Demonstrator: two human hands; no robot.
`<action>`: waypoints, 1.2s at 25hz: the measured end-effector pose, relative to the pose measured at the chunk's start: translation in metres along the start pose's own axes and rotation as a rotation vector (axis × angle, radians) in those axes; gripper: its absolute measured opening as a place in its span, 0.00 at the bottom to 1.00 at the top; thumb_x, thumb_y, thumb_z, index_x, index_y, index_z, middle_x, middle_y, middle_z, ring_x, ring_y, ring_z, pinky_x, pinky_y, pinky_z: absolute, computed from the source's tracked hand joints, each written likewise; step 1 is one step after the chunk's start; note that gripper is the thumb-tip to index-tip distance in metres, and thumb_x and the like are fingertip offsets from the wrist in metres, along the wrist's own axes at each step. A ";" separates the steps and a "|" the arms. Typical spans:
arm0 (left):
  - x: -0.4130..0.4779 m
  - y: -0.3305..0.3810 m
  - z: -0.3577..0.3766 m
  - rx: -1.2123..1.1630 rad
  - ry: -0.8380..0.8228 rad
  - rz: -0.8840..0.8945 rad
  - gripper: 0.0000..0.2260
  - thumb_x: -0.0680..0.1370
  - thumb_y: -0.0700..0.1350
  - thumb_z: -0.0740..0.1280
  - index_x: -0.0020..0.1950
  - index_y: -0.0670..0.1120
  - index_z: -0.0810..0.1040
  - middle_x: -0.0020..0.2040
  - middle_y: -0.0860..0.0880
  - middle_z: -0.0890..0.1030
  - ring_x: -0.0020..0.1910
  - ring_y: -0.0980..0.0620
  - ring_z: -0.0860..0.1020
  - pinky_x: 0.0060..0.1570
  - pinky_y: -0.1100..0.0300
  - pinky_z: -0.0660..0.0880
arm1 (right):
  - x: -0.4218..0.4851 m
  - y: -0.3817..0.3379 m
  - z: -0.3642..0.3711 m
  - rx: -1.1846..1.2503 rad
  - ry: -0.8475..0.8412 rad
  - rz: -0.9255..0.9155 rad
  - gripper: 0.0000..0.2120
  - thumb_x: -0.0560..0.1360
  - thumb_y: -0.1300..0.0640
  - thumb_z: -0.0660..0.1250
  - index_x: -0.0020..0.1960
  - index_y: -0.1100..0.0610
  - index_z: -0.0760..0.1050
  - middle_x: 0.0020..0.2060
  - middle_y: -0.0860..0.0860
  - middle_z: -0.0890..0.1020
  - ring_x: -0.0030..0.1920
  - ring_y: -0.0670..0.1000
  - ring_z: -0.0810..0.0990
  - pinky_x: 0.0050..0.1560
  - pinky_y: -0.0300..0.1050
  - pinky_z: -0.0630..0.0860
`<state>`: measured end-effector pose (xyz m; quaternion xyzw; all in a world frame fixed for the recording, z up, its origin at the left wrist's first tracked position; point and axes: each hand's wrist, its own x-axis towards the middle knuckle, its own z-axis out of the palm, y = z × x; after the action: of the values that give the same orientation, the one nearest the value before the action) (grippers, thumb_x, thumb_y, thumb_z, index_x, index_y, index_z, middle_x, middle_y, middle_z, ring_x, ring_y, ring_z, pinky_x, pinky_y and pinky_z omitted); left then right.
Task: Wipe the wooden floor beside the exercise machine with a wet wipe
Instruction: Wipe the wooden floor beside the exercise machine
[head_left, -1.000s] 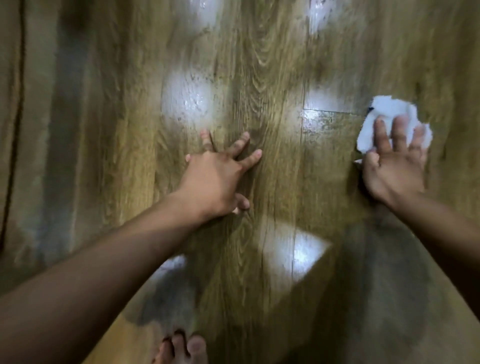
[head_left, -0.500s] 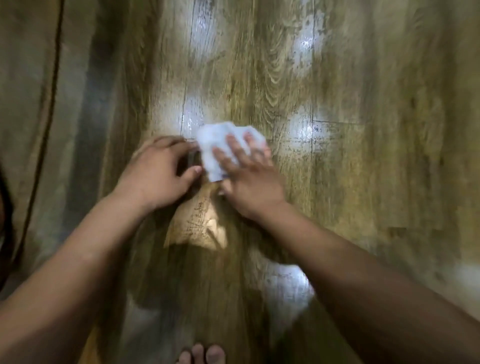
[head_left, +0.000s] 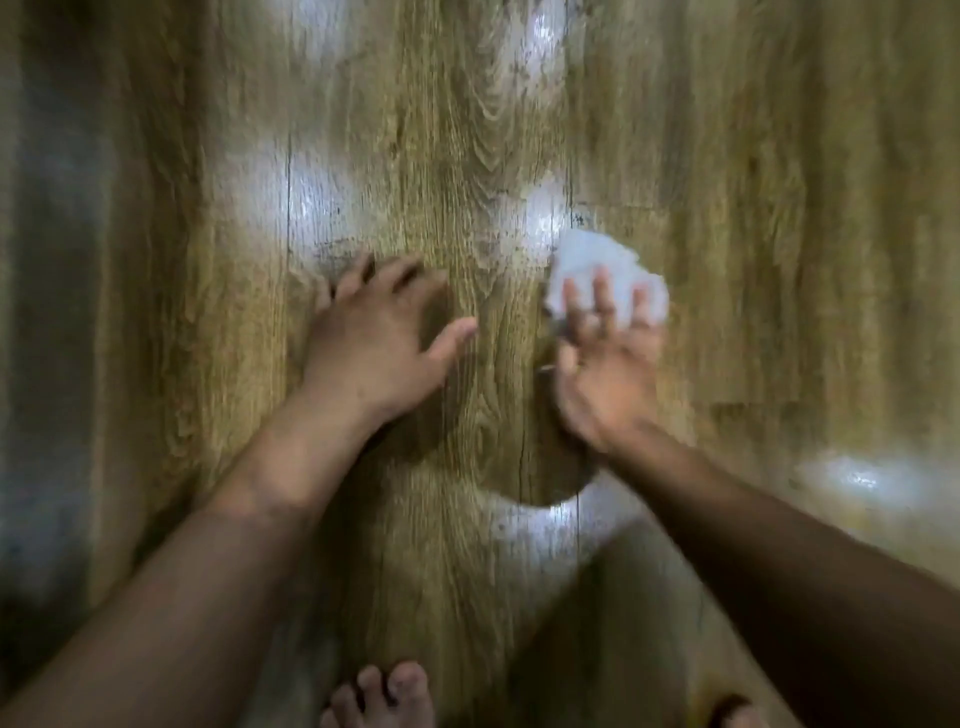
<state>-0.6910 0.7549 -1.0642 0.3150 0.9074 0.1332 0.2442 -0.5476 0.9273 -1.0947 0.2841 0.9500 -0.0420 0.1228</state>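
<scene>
The right grip (head_left: 608, 374) isn't clenching anything. Its fingers (head_left: 602, 296) are lying straight and spread on top of the wet wipe (head_left: 597, 254), pressing it down onto the wooden floor (head_left: 779, 208) rather than pinching it. I'm guessing that's deliberate: a flat press is putting more of the wipe against the boards than a bunched fist would. The wipe itself is sitting crumpled under those fingertips and poking out ahead of them, right next to a plank seam and a bright patch of glare.

The left grip (head_left: 374, 343) is holding nothing either. Its fingers are splayed with the tips on the floor and the thumb is pointing toward the wipe, a little apart from it. To me it's working as a prop, taking the weight while the person is leaning in low. Bare toes (head_left: 384, 696) are peeking in at the bottom edge, so they're crouching right over this spot.

The boards are showing dark specks around the seams, which is probably what the wipe is going after. I'm not making out the exercise machine anywhere. There's a dark blurry band along the left edge, but I can't tell what it is.
</scene>
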 end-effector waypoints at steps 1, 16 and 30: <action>-0.008 0.001 0.001 -0.120 0.125 0.004 0.28 0.77 0.66 0.54 0.70 0.52 0.72 0.74 0.48 0.69 0.74 0.41 0.64 0.70 0.35 0.61 | -0.013 -0.058 0.008 -0.014 -0.038 -0.168 0.33 0.77 0.45 0.42 0.80 0.52 0.47 0.80 0.57 0.49 0.79 0.63 0.42 0.76 0.60 0.35; -0.090 0.054 0.071 0.027 0.039 0.136 0.28 0.77 0.64 0.51 0.69 0.52 0.75 0.72 0.48 0.70 0.72 0.43 0.63 0.69 0.41 0.63 | -0.051 0.260 0.007 0.056 -0.043 0.292 0.38 0.72 0.43 0.39 0.79 0.54 0.58 0.78 0.61 0.58 0.77 0.67 0.54 0.75 0.67 0.53; -0.217 -0.030 0.086 -0.087 0.166 -0.282 0.29 0.79 0.61 0.52 0.73 0.46 0.71 0.76 0.39 0.65 0.76 0.41 0.59 0.76 0.52 0.53 | -0.121 -0.076 0.041 0.080 -0.083 -0.645 0.30 0.82 0.47 0.50 0.80 0.47 0.43 0.80 0.47 0.42 0.79 0.55 0.36 0.75 0.55 0.32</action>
<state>-0.5131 0.6010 -1.0713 0.1615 0.9531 0.1620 0.1981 -0.4831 0.7934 -1.1028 -0.0289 0.9828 -0.1275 0.1305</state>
